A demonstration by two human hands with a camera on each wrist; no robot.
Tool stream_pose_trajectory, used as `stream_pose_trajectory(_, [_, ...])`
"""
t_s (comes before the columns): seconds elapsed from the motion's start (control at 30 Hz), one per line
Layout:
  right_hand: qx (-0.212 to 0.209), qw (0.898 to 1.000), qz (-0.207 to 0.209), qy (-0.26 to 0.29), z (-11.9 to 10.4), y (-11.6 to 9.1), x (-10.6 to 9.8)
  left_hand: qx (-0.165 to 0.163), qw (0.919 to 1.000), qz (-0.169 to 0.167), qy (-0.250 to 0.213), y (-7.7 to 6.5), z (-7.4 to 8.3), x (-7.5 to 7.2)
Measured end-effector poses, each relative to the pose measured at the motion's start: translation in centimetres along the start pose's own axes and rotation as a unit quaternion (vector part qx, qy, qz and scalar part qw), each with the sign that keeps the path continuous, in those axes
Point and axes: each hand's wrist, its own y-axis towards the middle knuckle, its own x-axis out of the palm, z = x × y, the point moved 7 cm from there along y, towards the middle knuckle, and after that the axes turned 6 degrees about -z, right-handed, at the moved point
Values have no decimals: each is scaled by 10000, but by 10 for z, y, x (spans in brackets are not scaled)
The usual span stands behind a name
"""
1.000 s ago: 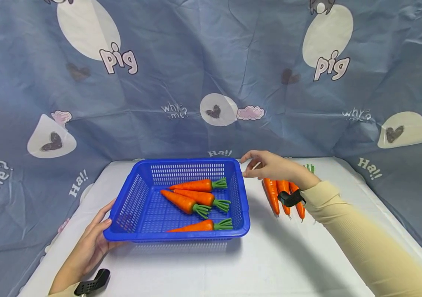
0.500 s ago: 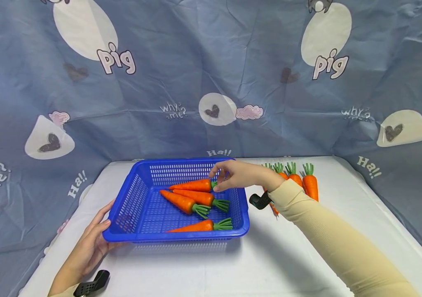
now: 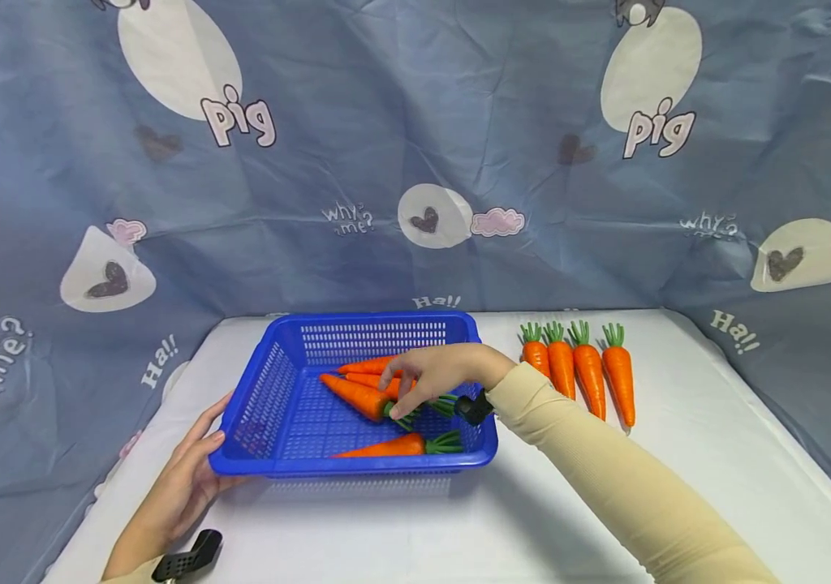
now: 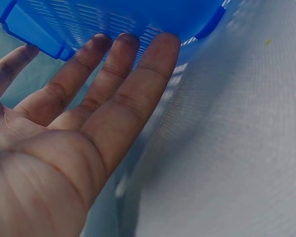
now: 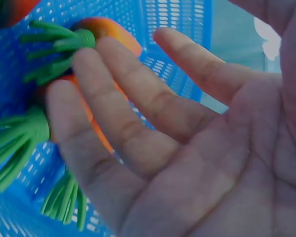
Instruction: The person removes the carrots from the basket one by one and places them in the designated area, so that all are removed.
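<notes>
A blue plastic mesh basket (image 3: 357, 465) stands on the white tabletop, holding several orange carrots with green tops. My left hand (image 3: 182, 474) touches its left end, with fingers straight against the basket's outer wall (image 4: 96, 17) in the left wrist view. Inside the basket, my right hand (image 3: 436, 377) hovers over the carrot group, fingers loosely bent. Closest to its fingertips is the front carrot (image 3: 359, 397) of that group; whether they touch it I cannot tell. Part of the group is hidden behind this hand. Another carrot (image 3: 389, 446) lies along the near wall.
To the right of the basket, several carrots (image 3: 589, 377) lie in a row on the table (image 3: 532, 519), green tops pointing away. A blue printed cloth (image 3: 357, 146) hangs behind and at both sides. A black device (image 3: 474, 408) sits on each wrist.
My right hand has moved left from beside the basket's right rim, down over the carrots inside, uncovering the row on the table. My left hand keeps its place at the basket.
</notes>
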Motion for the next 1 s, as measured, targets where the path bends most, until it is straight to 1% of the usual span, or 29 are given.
stream_pose_trajectory(0.1, [165,9993,-314,-135,-2,6,8,-54,9999,38,88,0,-1,-1])
stream_pose_trajectory(0.2, [316,9975,-589,-235,-3,11,15,-21,9999,44,135,1,0,-2])
stream_pose_trajectory(0.33, [374,9954,-714,-524,-5,16,19,45,9999,10,138,1,1,-2])
stream_pose_trajectory(0.5, [693,9902,-807,-909,-3,18,24,29,10000,-5,95,1,2,-1])
stream_pose_trajectory(0.67, [882,9836,-756,-1380,-3,22,29,-21,10000,5,89,0,1,-2])
stream_pose_trajectory(0.83, [1117,9728,-514,-1964,-3,25,30,-171,9996,116,204,-1,1,-3])
stream_pose_trajectory(0.9, [1191,9701,-455,-2063,-2,26,30,-222,9993,154,256,-1,2,-3])
stream_pose_trajectory(1.0, [1236,9689,-418,-2101,-2,28,31,-281,9990,189,294,-1,2,-3])
